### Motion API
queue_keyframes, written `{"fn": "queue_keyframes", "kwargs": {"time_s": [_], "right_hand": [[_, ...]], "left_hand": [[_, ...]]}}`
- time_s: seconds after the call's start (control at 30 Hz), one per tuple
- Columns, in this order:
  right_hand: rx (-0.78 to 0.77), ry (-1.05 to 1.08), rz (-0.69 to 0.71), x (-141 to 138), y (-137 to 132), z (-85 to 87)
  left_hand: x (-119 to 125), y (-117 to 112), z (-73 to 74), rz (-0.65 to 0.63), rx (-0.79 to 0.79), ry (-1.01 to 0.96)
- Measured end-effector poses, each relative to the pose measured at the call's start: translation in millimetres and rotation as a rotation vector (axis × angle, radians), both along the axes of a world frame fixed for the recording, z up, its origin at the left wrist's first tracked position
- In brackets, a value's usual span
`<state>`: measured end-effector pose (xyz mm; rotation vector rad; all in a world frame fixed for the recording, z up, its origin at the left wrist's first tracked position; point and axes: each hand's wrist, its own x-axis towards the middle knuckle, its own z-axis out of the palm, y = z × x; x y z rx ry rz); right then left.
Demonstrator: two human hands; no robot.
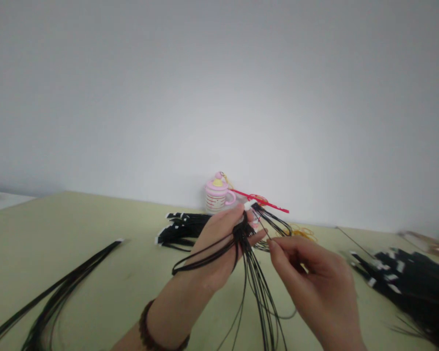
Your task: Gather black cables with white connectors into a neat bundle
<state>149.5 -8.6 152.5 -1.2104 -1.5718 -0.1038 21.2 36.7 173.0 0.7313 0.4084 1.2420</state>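
My left hand (219,243), a dark beaded bracelet on its wrist, is closed around a bundle of thin black wires (258,287). A small white connector (249,204) sticks up at its fingertips. Some wires loop over the palm, and others hang down toward the front edge of the view. To its right, my right hand (310,278) pinches a single thin black wire (264,225) between thumb and forefinger. That wire runs up toward the white connector; whether its end sits inside cannot be made out.
Behind the hands stand a pink-lidded cup (216,196) and a red strap (274,204). Black wire bundles with white connectors lie at back centre (183,226), left (73,273) and right (413,282). Yellow rubber bands (303,232) rest on the pale table (131,297), against a wall.
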Motion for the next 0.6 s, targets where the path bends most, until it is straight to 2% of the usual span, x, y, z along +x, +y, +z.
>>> {"fn": "queue_keyframes", "kwargs": {"time_s": [0.27,0.4,0.5,0.6], "right_hand": [[0.073,-0.022,-0.025,-4,-2,0.8],[0.212,-0.096,-0.049,-4,2,-1.4],[0.364,-0.14,-0.08,-4,7,-2.8],[0.4,-0.139,-0.091,-4,11,-4.1]], "left_hand": [[3,1,-1.6,0.073,0.102,0.175],[3,-1,-0.1,0.096,0.136,0.246],[1,-1,-1.3,0.047,0.223,0.327],[2,-2,-3.4,-0.009,0.303,0.399]]}}
